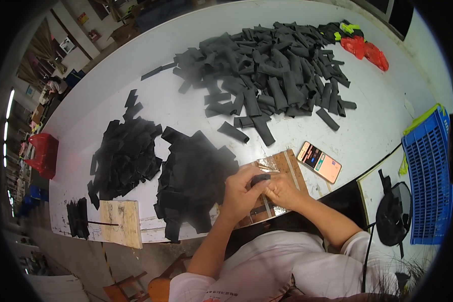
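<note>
Both hands meet over a brown board point(293, 168) at the table's near edge. My left hand point(240, 190) pinches a small dark fabric piece point(259, 178) between thumb and fingers. Closed against the same piece from the other side is my right hand point(282, 191); its fingertips are partly hidden. Just left of my hands lies a heap of flat black fabric pieces point(196, 166), some hanging over the table edge. Farther off spreads a large pile of dark grey fabric tubes point(272, 65).
Another black heap point(128, 158) lies at left, near a pale wooden block point(121, 224) with a thin rod and a black stack point(78, 219). A lit phone point(319, 162) rests right of the board. Farther right are a black pouch point(393, 214) and a blue crate point(428, 176).
</note>
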`<state>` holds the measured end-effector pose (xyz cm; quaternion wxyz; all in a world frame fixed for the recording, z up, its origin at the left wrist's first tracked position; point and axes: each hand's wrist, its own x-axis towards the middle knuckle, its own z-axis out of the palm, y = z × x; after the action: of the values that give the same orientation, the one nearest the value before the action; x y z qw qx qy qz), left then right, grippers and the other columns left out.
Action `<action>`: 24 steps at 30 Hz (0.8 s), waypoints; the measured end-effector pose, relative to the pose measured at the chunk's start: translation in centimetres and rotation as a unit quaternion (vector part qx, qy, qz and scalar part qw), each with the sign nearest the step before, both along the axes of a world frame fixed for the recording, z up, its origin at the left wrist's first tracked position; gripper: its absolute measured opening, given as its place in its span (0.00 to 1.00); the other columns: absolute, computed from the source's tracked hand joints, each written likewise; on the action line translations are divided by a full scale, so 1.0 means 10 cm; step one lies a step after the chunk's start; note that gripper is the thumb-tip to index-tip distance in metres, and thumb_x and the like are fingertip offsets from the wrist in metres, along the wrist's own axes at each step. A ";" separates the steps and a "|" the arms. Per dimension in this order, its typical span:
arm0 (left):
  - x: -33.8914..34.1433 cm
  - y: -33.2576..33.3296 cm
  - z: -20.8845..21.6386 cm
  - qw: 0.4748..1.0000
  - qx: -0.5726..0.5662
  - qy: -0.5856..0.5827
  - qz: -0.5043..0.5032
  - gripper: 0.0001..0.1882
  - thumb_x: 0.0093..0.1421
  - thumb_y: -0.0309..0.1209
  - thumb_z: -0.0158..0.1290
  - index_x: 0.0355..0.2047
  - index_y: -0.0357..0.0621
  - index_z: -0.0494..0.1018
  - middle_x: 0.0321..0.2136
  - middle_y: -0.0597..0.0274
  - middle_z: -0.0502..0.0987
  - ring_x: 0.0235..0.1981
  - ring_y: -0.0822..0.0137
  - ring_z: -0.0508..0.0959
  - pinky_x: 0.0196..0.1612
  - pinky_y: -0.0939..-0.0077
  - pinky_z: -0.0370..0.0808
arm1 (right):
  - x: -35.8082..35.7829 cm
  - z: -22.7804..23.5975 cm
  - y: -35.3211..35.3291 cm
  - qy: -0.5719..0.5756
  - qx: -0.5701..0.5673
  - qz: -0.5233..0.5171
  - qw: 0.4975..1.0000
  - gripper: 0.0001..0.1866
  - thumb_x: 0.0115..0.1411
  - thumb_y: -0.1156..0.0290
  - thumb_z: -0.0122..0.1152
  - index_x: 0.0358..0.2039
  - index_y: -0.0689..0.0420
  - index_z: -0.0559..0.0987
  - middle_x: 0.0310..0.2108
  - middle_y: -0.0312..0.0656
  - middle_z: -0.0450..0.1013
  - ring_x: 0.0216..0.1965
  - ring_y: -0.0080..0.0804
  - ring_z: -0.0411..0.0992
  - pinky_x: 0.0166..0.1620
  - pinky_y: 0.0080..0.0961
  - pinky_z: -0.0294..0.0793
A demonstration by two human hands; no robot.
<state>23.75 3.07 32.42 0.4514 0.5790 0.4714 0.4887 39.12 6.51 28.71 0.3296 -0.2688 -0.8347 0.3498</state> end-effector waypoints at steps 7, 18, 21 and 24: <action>-0.03 0.04 0.04 0.976 0.150 0.157 0.006 0.07 0.47 0.21 0.56 0.29 0.34 0.73 0.28 0.53 0.73 0.29 0.62 0.73 0.28 0.74 0.70 | 0.02 -0.13 0.02 -0.009 -0.028 0.014 0.999 0.09 0.58 0.70 0.48 0.30 0.62 0.73 0.27 0.50 0.70 0.29 0.49 0.70 0.33 0.37 0.70; 0.09 -0.15 0.14 0.972 0.114 -0.193 0.067 0.09 0.55 0.21 0.52 0.36 0.31 0.72 0.34 0.52 0.75 0.34 0.68 0.75 0.39 0.77 0.71 | 0.04 0.15 0.07 -0.068 0.039 0.018 0.997 0.12 0.58 0.65 0.49 0.31 0.61 0.74 0.24 0.47 0.69 0.27 0.48 0.69 0.31 0.38 0.68; 0.06 -0.15 0.11 0.950 0.123 -0.280 0.060 0.09 0.56 0.25 0.53 0.36 0.33 0.72 0.34 0.50 0.75 0.35 0.64 0.74 0.41 0.72 0.72 | 0.07 0.30 0.11 -0.140 0.042 0.022 0.989 0.10 0.55 0.67 0.51 0.32 0.60 0.75 0.25 0.46 0.69 0.28 0.46 0.69 0.32 0.37 0.69; -0.03 -0.17 0.06 0.900 0.100 -0.420 0.059 0.08 0.58 0.25 0.51 0.36 0.32 0.72 0.36 0.50 0.75 0.37 0.64 0.74 0.45 0.70 0.71 | 0.06 0.34 0.11 -0.107 0.090 0.017 0.990 0.08 0.53 0.68 0.54 0.31 0.58 0.75 0.25 0.45 0.70 0.28 0.45 0.70 0.32 0.35 0.69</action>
<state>23.41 1.40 32.99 0.5174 0.3335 0.2203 0.7566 39.76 7.58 32.10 0.2553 -0.2593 -0.8977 0.2484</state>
